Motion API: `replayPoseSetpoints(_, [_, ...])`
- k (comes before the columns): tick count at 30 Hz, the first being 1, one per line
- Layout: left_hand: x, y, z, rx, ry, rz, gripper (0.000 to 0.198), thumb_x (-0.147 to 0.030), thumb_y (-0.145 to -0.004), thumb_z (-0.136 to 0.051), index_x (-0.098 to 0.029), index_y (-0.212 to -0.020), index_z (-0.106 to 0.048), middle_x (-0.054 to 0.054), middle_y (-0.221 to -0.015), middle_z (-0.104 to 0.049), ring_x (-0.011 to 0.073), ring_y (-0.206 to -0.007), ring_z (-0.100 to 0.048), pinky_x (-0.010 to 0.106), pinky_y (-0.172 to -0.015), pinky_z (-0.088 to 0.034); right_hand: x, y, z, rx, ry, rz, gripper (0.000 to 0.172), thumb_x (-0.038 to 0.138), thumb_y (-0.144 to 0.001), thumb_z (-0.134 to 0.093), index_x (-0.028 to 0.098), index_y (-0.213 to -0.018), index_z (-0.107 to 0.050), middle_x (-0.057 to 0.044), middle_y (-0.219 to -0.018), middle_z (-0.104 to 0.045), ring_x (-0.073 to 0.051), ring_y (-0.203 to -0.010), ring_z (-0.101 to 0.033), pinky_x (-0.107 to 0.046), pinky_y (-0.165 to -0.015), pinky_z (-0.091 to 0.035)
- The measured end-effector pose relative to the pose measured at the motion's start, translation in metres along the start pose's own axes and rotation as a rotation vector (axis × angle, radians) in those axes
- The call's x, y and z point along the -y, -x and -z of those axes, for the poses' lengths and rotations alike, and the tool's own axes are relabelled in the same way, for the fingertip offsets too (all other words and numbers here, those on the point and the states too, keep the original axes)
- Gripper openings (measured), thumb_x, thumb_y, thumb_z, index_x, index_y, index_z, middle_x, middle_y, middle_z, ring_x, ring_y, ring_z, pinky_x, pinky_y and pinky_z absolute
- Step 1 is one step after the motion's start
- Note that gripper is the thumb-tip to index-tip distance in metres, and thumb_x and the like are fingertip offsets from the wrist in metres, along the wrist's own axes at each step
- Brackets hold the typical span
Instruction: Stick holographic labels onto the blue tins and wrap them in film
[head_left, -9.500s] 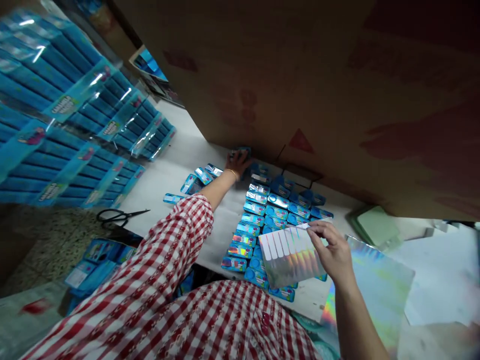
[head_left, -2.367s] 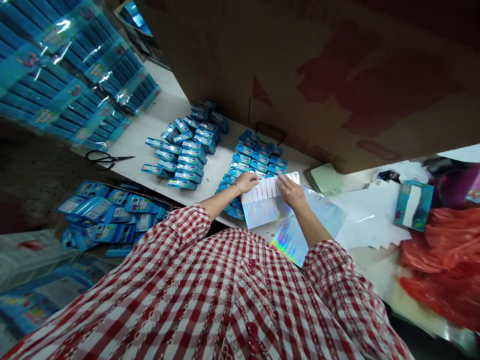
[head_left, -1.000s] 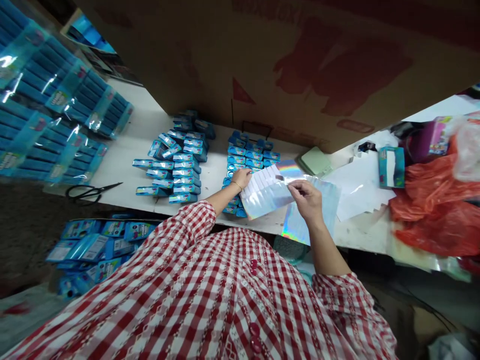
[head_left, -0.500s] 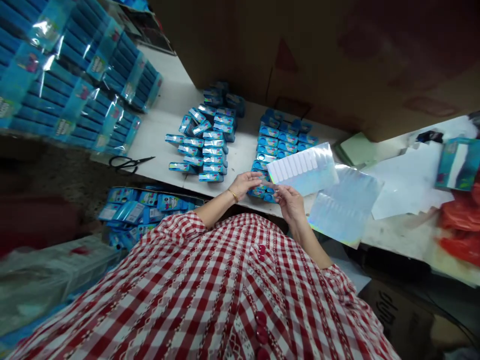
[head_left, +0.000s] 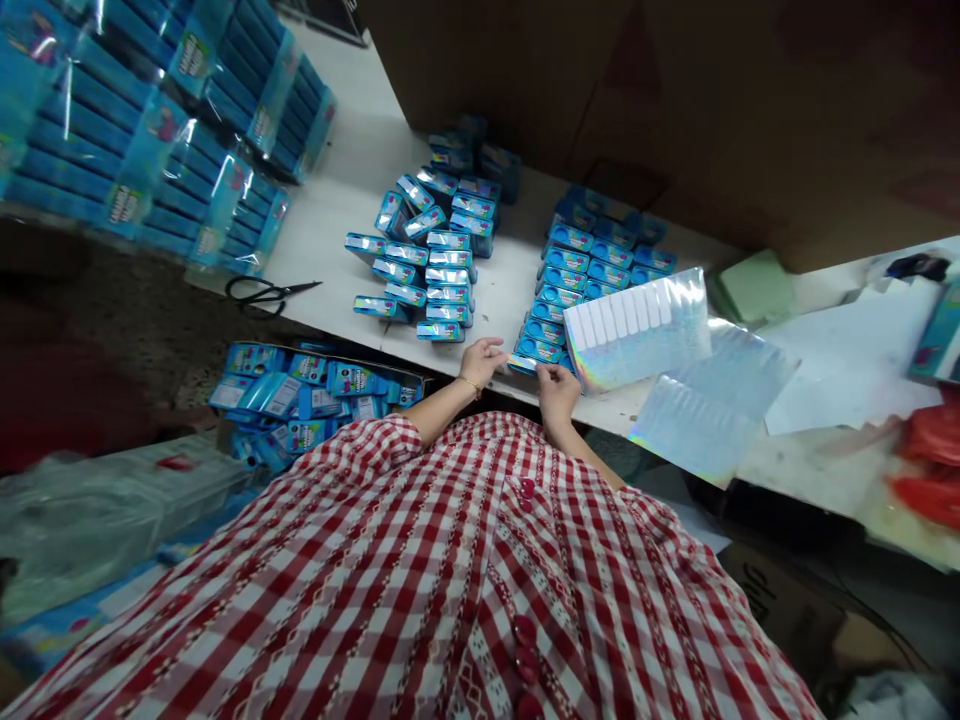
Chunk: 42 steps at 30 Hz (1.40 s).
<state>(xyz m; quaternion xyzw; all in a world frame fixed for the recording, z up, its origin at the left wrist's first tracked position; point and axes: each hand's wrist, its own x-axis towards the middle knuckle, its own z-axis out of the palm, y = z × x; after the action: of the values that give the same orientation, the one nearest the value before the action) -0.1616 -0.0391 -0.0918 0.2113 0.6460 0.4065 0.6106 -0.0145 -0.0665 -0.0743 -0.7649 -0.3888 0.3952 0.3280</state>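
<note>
My left hand (head_left: 482,358) and my right hand (head_left: 556,384) meet at the table's front edge, over the nearest small blue box (head_left: 527,362) of the right-hand group (head_left: 581,280). Both hands have their fingers pinched, and a thin pale sticker strip seems to be stretched between them against that box. It is too small to see well. A holographic sticker sheet (head_left: 637,328) with several white strips along its top lies just right of my hands, partly on the boxes. A second holographic sheet (head_left: 712,402) lies beside it.
A second group of small blue boxes (head_left: 431,270) sits to the left, with black scissors (head_left: 266,291) near the table edge. Wrapped blue packs (head_left: 165,120) are stacked far left. A tray of blue boxes (head_left: 307,395) sits below. A large cardboard box (head_left: 675,90) stands behind, with white papers (head_left: 847,360) to the right.
The holographic sheet has left my hands and lies on the table. Both hands have come down together to the nearest blue box at the front edge.
</note>
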Motion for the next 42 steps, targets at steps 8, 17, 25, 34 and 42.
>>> replayPoseSetpoints(8, [0.013, -0.011, 0.000, 0.044, -0.086, -0.069, 0.033, -0.014, -0.056, -0.071, -0.013, -0.088, -0.059, -0.005, -0.055, -0.059, 0.0079, -0.051, -0.054, 0.020, -0.056, -0.041, 0.006, -0.004, 0.003, 0.031, 0.290, 0.074, 0.023, 0.036, -0.074, -0.055, 0.016, -0.073, -0.067, -0.004, -0.066, -0.066, -0.016, -0.061, -0.056, -0.028, -0.067, -0.041])
replayPoseSetpoints(17, [0.013, -0.009, 0.004, -0.116, -0.365, -0.193, 0.016, -0.014, -0.066, -0.059, -0.016, -0.081, -0.064, 0.002, -0.077, -0.062, 0.0116, -0.064, -0.055, 0.025, -0.069, -0.044, 0.017, 0.013, 0.035, 0.411, 0.936, 0.388, 0.042, 0.018, -0.088, -0.039, 0.023, -0.125, -0.056, -0.013, -0.090, -0.068, -0.018, -0.070, -0.060, -0.028, -0.063, -0.038])
replayPoseSetpoints(25, [-0.066, -0.002, -0.069, 0.106, -0.653, -0.679, 0.030, -0.032, -0.082, -0.054, -0.019, -0.108, -0.063, 0.010, -0.118, -0.059, 0.0242, -0.113, -0.047, 0.035, -0.101, -0.029, 0.033, -0.053, 0.107, 0.099, 0.678, 0.598, 0.041, 0.025, -0.089, -0.034, 0.020, -0.119, -0.061, -0.010, -0.091, -0.064, -0.020, -0.084, -0.058, -0.030, -0.075, -0.044])
replayPoseSetpoints(34, [-0.099, -0.050, -0.198, 0.238, -0.971, -0.512, 0.013, -0.027, -0.077, -0.062, -0.018, -0.085, -0.067, 0.010, -0.090, -0.066, 0.0279, -0.101, -0.054, 0.039, -0.094, -0.032, 0.060, -0.206, 0.168, -0.009, 0.903, 0.803, 0.038, 0.024, -0.088, -0.039, 0.022, -0.120, -0.059, -0.011, -0.120, -0.056, -0.027, -0.105, -0.047, -0.040, -0.086, -0.039])
replayPoseSetpoints(42, [-0.089, -0.057, -0.203, 0.190, -0.929, -0.481, 0.011, -0.021, -0.077, -0.060, -0.019, -0.069, -0.067, 0.007, -0.076, -0.066, 0.0241, -0.086, -0.058, 0.033, -0.082, -0.039, 0.036, -0.235, 0.174, 0.250, 1.178, 1.041, 0.041, 0.016, -0.090, -0.035, 0.017, -0.128, -0.051, -0.012, -0.132, -0.051, -0.025, -0.109, -0.045, -0.037, -0.086, -0.035])
